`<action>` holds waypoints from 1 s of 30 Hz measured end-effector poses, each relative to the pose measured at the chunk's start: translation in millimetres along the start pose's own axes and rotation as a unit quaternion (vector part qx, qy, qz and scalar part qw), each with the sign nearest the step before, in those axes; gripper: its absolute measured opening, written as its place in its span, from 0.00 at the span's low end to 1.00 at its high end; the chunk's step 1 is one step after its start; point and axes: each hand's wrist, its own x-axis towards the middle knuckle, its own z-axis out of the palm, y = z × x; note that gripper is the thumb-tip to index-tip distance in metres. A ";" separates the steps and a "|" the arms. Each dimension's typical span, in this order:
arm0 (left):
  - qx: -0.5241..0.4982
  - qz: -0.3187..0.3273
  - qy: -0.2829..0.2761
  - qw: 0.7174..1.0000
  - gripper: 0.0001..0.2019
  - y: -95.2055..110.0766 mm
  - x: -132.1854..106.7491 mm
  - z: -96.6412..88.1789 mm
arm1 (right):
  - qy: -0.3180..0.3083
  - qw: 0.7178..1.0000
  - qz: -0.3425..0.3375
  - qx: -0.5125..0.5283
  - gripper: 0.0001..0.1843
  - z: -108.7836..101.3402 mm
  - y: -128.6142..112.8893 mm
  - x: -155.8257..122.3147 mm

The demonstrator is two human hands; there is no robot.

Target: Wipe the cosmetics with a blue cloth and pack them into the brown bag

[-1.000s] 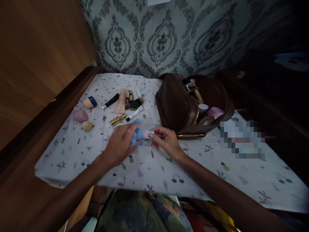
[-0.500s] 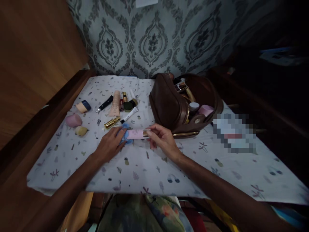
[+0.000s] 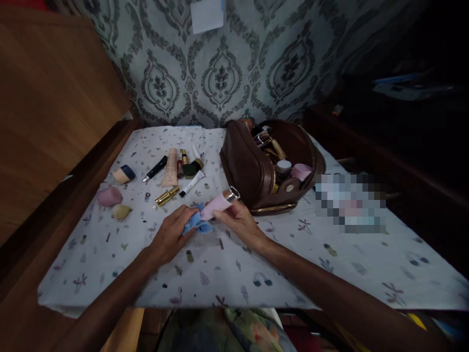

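A pink tube [image 3: 215,205] with a shiny metallic cap is tilted up to the right above the table, and my right hand [image 3: 242,222] is closed around it near the cap. My left hand [image 3: 171,232] grips a crumpled blue cloth [image 3: 201,227], pressed against the tube's lower left end. That end is partly hidden by the cloth and fingers. Just beyond my left hand lie a gold tube [image 3: 167,195] and a small white tube with a dark cap [image 3: 192,184]. Behind my right hand stands an open brown leather bag [image 3: 244,166] with cosmetics inside.
Further back lie a beige tube [image 3: 170,168], a black tube [image 3: 155,169] and a round dark green item [image 3: 189,170]. At the left are a beige-and-navy item [image 3: 123,174], a pink sponge [image 3: 109,196] and a yellowish sponge [image 3: 121,211]. A blurred-out object [image 3: 350,203] sits right of the bag.
The pink tube has swung from lying level to tilted, its capped end now raised. My right hand has shifted its grip from the cap toward the body. The view has tipped slightly upward.
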 end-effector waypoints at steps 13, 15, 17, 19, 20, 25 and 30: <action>-0.110 -0.077 0.075 0.988 0.16 29.8 50.4 -13.7 | -0.093 0.994 0.025 -0.060 0.30 -0.9 -20.7 -4.8; -0.117 -0.103 0.056 0.986 0.12 27.9 54.7 -14.3 | -0.105 0.992 0.038 -0.063 0.31 -2.0 -22.4 -4.3; -0.128 -0.127 0.069 0.981 0.11 24.5 56.2 -13.1 | -0.124 0.989 0.061 -0.047 0.32 -4.0 -26.1 -4.6; -0.137 -0.137 0.089 0.977 0.11 20.6 56.0 -11.6 | -0.148 0.985 0.089 -0.018 0.33 -8.0 -32.0 -6.5; -0.140 -0.142 0.103 0.975 0.10 18.7 55.8 -11.3 | -0.156 0.982 0.107 -0.005 0.33 -11.0 -35.3 -8.3; -0.194 -0.153 0.161 0.955 0.11 17.0 62.4 -10.9 | -0.076 0.979 0.168 0.086 0.37 -28.6 -52.4 -25.5; -0.215 -0.160 0.189 0.945 0.10 28.7 81.4 -2.8 | 0.037 0.980 0.131 0.142 0.28 -38.6 -78.0 -45.6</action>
